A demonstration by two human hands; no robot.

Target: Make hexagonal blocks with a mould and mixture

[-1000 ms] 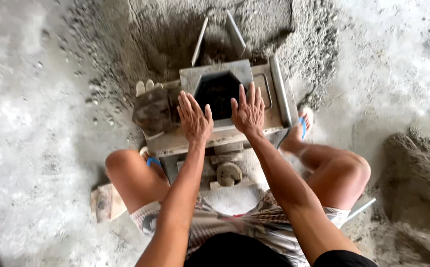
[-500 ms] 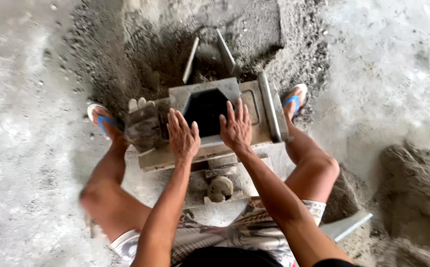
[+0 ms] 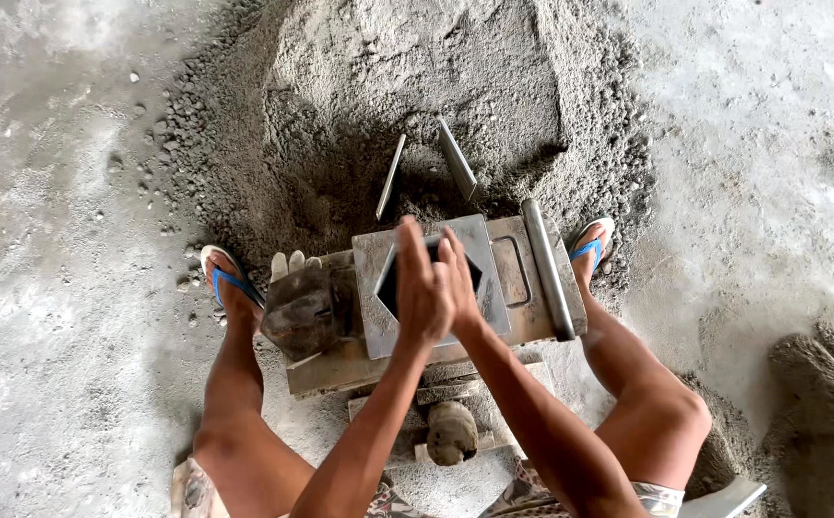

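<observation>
Dusty grey concrete floor [image 3: 71, 384], daylit

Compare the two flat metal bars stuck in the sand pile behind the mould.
The left bar looks thin, nearly edge-on; the right bar shows a broader flat face. The left bar's top tilts right, the right bar's top tilts left, so they stand apart at the base. Both are grey metal, rising from the sand pile.

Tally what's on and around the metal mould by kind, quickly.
Hands pressed together over the mould opening: 2, left hand, right hand
Blue-strapped sandals: 2
Metal strips stuck in the sand pile: 2
Dirty work gloves: 1
Total: 7
</observation>
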